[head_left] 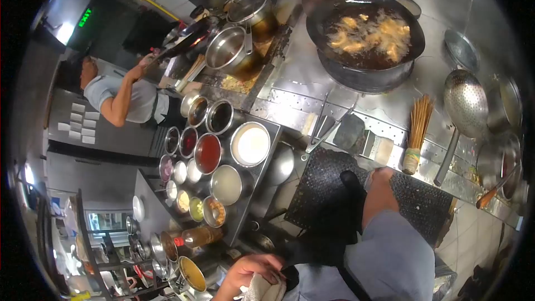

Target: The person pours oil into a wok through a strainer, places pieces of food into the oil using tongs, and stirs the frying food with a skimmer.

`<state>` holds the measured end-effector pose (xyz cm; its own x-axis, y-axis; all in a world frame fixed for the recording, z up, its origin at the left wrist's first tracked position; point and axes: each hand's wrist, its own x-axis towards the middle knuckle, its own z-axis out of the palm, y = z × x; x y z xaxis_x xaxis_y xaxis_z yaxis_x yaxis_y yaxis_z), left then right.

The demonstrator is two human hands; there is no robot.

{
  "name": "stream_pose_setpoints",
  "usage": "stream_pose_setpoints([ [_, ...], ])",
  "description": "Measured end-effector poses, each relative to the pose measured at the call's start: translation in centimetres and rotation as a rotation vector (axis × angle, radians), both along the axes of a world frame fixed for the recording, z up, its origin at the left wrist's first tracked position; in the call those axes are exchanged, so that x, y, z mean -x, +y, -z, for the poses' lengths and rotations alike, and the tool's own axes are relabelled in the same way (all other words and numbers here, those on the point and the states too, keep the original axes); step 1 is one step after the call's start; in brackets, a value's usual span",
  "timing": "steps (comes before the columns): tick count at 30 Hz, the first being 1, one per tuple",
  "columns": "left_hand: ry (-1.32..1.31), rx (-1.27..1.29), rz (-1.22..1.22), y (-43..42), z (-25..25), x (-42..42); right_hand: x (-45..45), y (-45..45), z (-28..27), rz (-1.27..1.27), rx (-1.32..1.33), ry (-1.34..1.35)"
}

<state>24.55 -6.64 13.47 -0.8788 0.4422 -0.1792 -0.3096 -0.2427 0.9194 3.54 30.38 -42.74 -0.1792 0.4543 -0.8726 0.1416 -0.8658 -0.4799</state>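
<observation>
My left hand (259,268) is at my waist at the bottom, its fingers closed round a pale cloth (262,288). My right hand (381,175) is at the front edge of the steel counter, just below a whitish block (383,150); its fingers are too small and turned away to make out. Beside it on the counter stands a bundle of thin bamboo sticks (419,128), a wok brush by its look. Farther off, a large black wok (321,36) holds bubbling dark oil with golden pieces of food (384,33) frying in it.
A perforated skimmer (466,103) lies right of the brush. Metal tongs (330,128) and a dark pad (350,133) lie left. Several containers, including one of red sauce (208,153), crowd the left counter. A co-worker (125,95) holds a pan (186,44) beyond two pots.
</observation>
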Motion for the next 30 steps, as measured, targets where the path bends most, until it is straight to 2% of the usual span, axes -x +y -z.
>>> stream_pose_setpoints([
  [3, 0.073, 0.017, -0.002, 0.1, 0.3, 0.3, 0.2, 0.3, 0.4, -0.01, -0.002, -0.007],
  [6, -0.007, 0.022, -0.005, 0.0, 0.1, 0.3, 0.4, 0.5, 0.6, -0.027, -0.003, -0.025],
  [12, 0.034, -0.042, -0.006, 0.1, 0.8, 0.7, 0.2, 1.2, 0.6, -0.108, -0.017, -0.083],
  [14, -0.044, -0.032, -0.039, 0.5, 0.2, 0.5, 0.1, 1.4, 0.0, -0.122, -0.02, -0.112],
  [18, 0.001, -0.017, 0.048, -0.4, 1.8, 0.5, 0.3, 1.3, -0.1, -0.137, -0.018, -0.148],
  [21, -0.05, 0.049, -0.003, 0.0, 1.0, 0.4, 1.1, 1.1, 0.2, -0.197, -0.015, -0.169],
  [26, -0.094, 0.027, -0.045, 0.8, 0.3, 0.7, 1.0, 1.7, 0.7, -0.47, -0.027, -0.212],
  [28, -0.075, 0.011, -0.074, 1.2, 0.0, 0.7, 0.0, 1.9, 0.7, -0.715, -0.067, -0.248],
  [30, -0.02, -0.025, -0.093, 1.5, -0.2, 0.6, -1.3, 2.2, 0.7, -1.073, -0.157, -0.302],
])
